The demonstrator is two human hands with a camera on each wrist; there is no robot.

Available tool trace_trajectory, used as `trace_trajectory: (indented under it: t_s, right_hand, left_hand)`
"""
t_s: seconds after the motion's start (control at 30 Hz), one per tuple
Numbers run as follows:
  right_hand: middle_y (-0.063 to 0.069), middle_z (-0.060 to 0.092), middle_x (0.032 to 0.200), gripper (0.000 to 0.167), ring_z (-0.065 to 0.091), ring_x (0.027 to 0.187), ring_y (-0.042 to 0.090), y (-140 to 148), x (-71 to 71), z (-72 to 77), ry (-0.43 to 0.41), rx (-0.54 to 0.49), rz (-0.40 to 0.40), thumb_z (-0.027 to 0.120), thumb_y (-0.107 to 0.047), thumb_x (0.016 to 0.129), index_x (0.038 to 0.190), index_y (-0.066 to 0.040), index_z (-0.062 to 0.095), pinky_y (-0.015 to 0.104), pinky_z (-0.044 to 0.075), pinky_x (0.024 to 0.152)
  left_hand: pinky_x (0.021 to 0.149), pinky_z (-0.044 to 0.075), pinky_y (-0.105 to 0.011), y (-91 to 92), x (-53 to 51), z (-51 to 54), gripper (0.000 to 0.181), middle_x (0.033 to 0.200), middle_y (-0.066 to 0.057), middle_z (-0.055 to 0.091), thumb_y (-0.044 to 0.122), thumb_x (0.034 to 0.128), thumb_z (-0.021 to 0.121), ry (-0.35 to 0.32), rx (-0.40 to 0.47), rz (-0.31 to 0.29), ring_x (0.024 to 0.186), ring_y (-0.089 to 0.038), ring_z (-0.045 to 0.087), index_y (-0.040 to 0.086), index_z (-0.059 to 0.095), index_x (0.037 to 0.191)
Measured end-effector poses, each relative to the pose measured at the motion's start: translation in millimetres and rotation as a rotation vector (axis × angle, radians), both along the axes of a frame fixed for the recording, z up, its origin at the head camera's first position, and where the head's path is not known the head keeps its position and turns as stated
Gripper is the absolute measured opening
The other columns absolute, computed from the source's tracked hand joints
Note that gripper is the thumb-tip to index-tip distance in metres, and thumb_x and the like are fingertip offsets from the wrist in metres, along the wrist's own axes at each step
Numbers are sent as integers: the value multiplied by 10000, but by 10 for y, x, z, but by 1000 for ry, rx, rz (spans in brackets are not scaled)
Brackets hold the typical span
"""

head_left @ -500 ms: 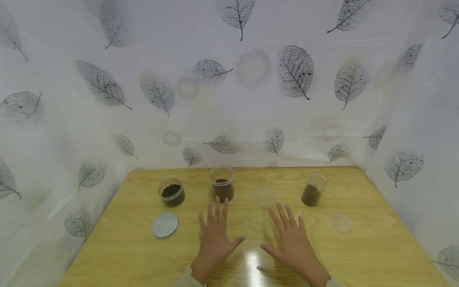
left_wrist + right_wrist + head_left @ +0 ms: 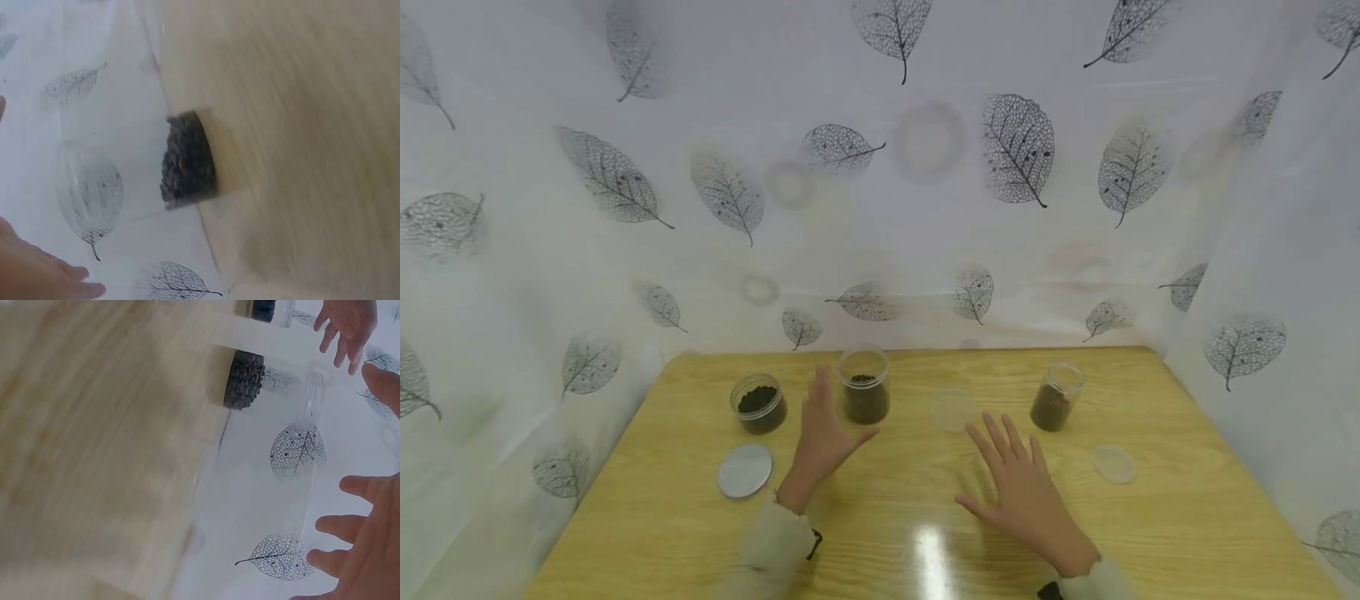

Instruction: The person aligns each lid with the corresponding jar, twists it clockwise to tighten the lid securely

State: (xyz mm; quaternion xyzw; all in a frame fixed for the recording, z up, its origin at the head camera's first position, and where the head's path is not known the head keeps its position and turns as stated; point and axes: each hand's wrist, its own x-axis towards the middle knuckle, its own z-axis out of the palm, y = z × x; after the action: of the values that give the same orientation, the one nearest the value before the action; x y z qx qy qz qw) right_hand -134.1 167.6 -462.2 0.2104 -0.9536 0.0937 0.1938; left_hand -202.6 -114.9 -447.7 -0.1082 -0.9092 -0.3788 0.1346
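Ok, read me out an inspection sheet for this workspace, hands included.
Surface: wood-grain table, with a glare streak on the near side.
Jars: short jar, middle jar and right jar, all standing uncovered, each part-filled with dark contents.
Lids: silver lid, larger clear lid and small clear lid, lying on the table.
Clutter: nothing seen.
Grips: left hand beside the middle jar, right hand fingers spread; both hold nothing.
Cables: nothing seen.
Surroundings: leaf-print backdrop behind and at both sides.
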Motion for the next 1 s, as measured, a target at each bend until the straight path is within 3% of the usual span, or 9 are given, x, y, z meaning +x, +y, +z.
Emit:
trace_trajectory:
  t_s: [0.17,0.33,0.53,0.63,1.0]
  right_hand:
    - [169,313,1504,905,299,1355,436,66,-158,79,-8,14,23,688,-568,734,1443,-124,342,707,292,991]
    - [163,341,1494,890,330,1354,407,101,-328,163,1,38,58,698,-536,747,1445,-114,342,670,301,1017]
    - [178,396,1456,853,392,1316,407,82,-546,260,24,14,138,693,-499,775,1435,-80,352,637,343,1006]
    - [185,432,1430,828,421,1293,411,69,-654,277,22,-18,195,706,-460,777,1423,-60,376,614,358,1011]
    - [168,490,1378,726,469,1261,358,100,-1043,154,-59,-40,285,691,-413,814,1390,-58,429,559,389,1015]
  left_hand:
    - [1130,158,-597,-103,-310,2,1183,1569,-211,29,410,721,784,-27,109,-64,1429,-424,108,49,-28,1503]
    - [1117,171,-609,-154,-508,-11,1217,1585,-142,11,474,691,783,-57,214,-124,1430,-408,131,138,-49,1513]
    - [1097,176,-637,-180,-624,-63,1294,1582,-138,-70,605,629,746,-78,259,-163,1420,-441,113,170,-101,1505]
    - [1109,151,-625,-187,-658,-95,1311,1579,-149,-85,579,625,766,-106,275,-179,1432,-422,77,187,-130,1499]
    - [1124,147,-597,-184,-761,-198,1289,1565,-193,101,566,612,776,-164,303,-208,1440,-380,123,184,-76,1502]
